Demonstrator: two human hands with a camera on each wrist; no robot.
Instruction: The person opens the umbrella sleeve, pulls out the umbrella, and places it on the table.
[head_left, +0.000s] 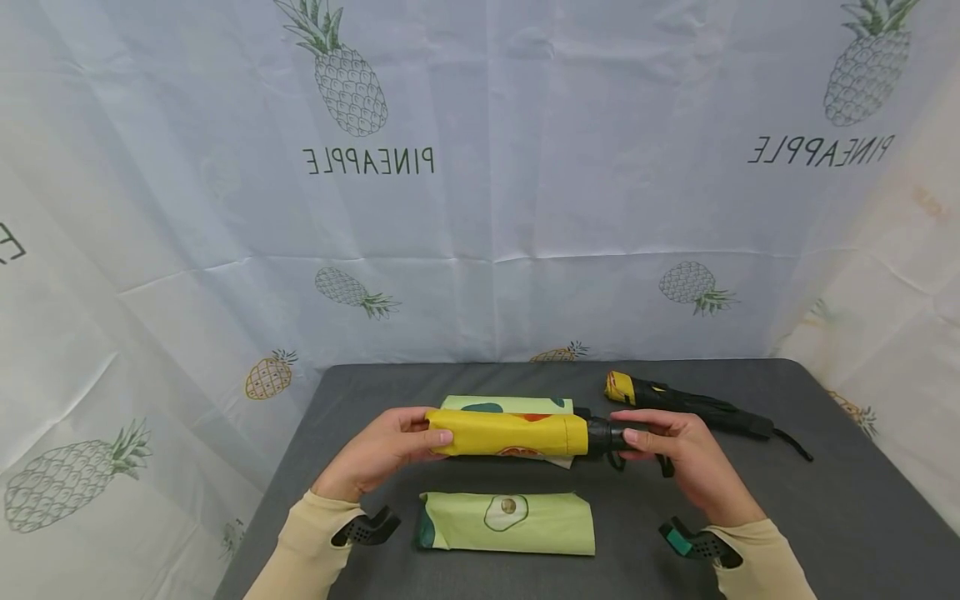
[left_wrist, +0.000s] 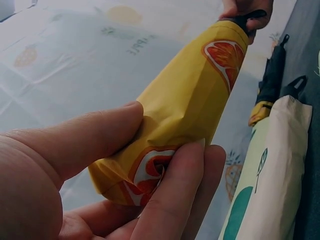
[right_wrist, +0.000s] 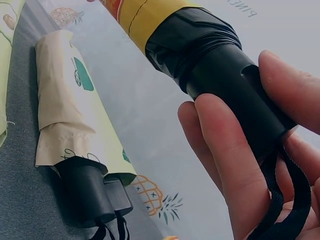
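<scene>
A folded umbrella in a yellow sleeve (head_left: 510, 433) printed with citrus slices is held level above the table by both hands. My left hand (head_left: 386, 450) pinches the sleeve's far end between thumb and fingers; in the left wrist view the cloth is creased there. My right hand (head_left: 686, 454) grips the black handle (right_wrist: 240, 100), and a wrist strap (right_wrist: 295, 200) hangs by its fingers. Where the sleeve ends, bunched black fabric (right_wrist: 200, 42) shows between it and the handle. Below lies a flat, pale green sleeve (head_left: 547, 525) with an avocado print, touched by neither hand.
Behind the held umbrella lie a pale green sleeved umbrella (head_left: 510, 403) and a cream sleeved umbrella (right_wrist: 65, 100), side by side. A black folded umbrella (head_left: 697, 404) with a yellow end rests at the back right of the grey table (head_left: 825, 500). Pineapple-print cloth (head_left: 525, 208) hangs behind.
</scene>
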